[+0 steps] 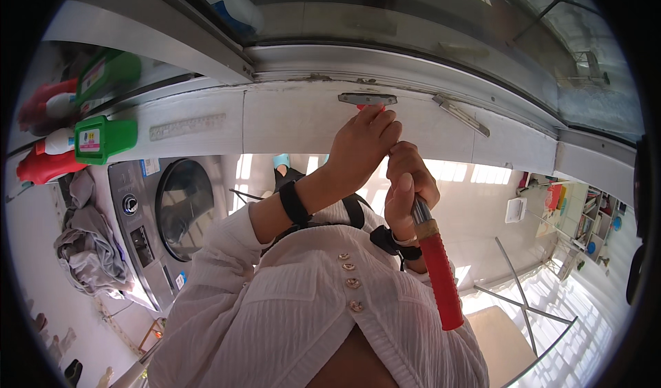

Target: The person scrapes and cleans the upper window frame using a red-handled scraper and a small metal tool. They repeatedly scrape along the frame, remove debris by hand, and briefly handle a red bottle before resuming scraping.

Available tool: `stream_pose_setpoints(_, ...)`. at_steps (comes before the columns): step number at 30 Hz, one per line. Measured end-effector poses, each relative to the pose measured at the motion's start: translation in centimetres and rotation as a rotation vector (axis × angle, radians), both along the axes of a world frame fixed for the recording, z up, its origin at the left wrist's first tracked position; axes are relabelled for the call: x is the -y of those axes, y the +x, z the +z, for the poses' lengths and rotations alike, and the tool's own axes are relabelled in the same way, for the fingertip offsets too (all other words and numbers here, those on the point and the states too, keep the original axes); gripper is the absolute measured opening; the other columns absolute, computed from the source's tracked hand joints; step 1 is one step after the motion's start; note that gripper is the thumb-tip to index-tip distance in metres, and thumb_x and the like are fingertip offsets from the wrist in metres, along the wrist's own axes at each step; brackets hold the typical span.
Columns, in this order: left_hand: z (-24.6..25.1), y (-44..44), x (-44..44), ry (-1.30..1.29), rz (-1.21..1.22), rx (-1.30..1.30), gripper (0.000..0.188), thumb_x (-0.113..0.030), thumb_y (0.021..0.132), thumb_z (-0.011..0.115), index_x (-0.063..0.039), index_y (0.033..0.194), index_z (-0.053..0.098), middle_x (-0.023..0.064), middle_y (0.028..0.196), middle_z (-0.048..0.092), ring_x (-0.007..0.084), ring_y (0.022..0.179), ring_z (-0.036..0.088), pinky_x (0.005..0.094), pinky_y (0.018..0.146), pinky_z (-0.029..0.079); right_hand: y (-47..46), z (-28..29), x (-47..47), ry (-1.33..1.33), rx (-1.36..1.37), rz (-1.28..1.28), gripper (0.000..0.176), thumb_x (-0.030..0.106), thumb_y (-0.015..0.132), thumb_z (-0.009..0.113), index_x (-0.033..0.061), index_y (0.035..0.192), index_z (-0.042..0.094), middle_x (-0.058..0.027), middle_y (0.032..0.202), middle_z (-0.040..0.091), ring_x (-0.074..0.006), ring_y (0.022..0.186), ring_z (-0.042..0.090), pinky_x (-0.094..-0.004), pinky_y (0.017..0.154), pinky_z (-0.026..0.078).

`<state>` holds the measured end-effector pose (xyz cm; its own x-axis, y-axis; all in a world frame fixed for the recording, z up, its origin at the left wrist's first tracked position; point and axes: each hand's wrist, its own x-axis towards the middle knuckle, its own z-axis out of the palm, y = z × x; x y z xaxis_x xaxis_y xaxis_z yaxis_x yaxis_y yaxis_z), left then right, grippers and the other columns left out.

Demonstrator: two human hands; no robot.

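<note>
A long-handled scraper (366,99) with a wide metal head and a red grip rests its head on the white tiled window sill (310,124), just below the sliding window's track. My left hand (364,142) is closed around it right behind the head. Lower on the shaft, my right hand (412,184) grips the metal tube above the red handle, which points back past my body. To the right on the sill lies a narrow metal piece (461,116), possibly a blade holder. Dark debris (319,77) sits along the track edge.
A green plastic container (106,139) and a red bottle (49,164) stand at the sill's left end. A clear ruler-like strip (187,126) lies on the sill. Below left is a front-loading washing machine (185,210) with crumpled clothes (93,248). A metal-framed rack (525,305) stands lower right.
</note>
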<state>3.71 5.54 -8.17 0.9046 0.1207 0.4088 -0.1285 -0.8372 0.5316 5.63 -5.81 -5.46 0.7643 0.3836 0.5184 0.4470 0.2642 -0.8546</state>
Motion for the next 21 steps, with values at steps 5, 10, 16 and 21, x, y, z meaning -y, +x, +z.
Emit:
stream_pose_setpoints(5, -0.7, 0.0, -1.3, -0.034, -0.087, 0.055, 0.024, -0.011, 0.075, 0.066, -0.009, 0.096, 0.056, 0.0048, 0.106, 0.06, 0.0254, 0.109, 0.059, 0.0337, 0.08, 0.055, -0.2, 0.5, -0.9, -0.052, 0.087, 0.021, 0.03, 0.012, 0.101, 0.047, 0.0049, 0.076, 0.034, -0.0088, 0.068, 0.048, -0.0204, 0.063, 0.04, -0.0426, 0.079, 0.046)
stream_pose_setpoints(10, 0.0, 0.1, -2.4, -0.109, -0.076, -0.019, 0.029, -0.007, 0.074, 0.068, -0.01, 0.1, 0.055, 0.0043, 0.108, 0.062, 0.0257, 0.11, 0.061, 0.0343, 0.083, 0.055, 0.5, 1.4, -2.1, -0.149, 0.107, -0.017, 0.028, 0.008, 0.102, 0.045, 0.0038, 0.076, 0.037, -0.0076, 0.069, 0.048, -0.0188, 0.065, 0.04, -0.0361, 0.076, 0.046)
stream_pose_setpoints(16, 1.2, 0.5, -2.6, -0.096, -0.064, -0.093, 0.024, -0.013, 0.079, 0.066, -0.011, 0.101, 0.057, 0.0042, 0.107, 0.064, 0.0227, 0.111, 0.062, 0.0337, 0.087, 0.055, 1.0, 1.9, -1.8, -0.097, -0.049, 0.024, 0.029, 0.007, 0.101, 0.043, 0.005, 0.074, 0.034, -0.0067, 0.067, 0.047, -0.0173, 0.062, 0.038, -0.0355, 0.067, 0.043)
stream_pose_setpoints(21, 0.5, -0.3, -2.3, 0.076, -0.061, -0.085, 0.021, -0.011, 0.078, 0.066, -0.011, 0.097, 0.058, 0.0018, 0.105, 0.065, 0.0224, 0.109, 0.063, 0.0323, 0.084, 0.056, -0.1, 0.9, -1.6, -0.077, 0.028, 0.024, 0.026, 0.007, 0.099, 0.044, 0.0054, 0.076, 0.033, -0.0067, 0.067, 0.047, -0.0173, 0.061, 0.037, -0.0416, 0.077, 0.045)
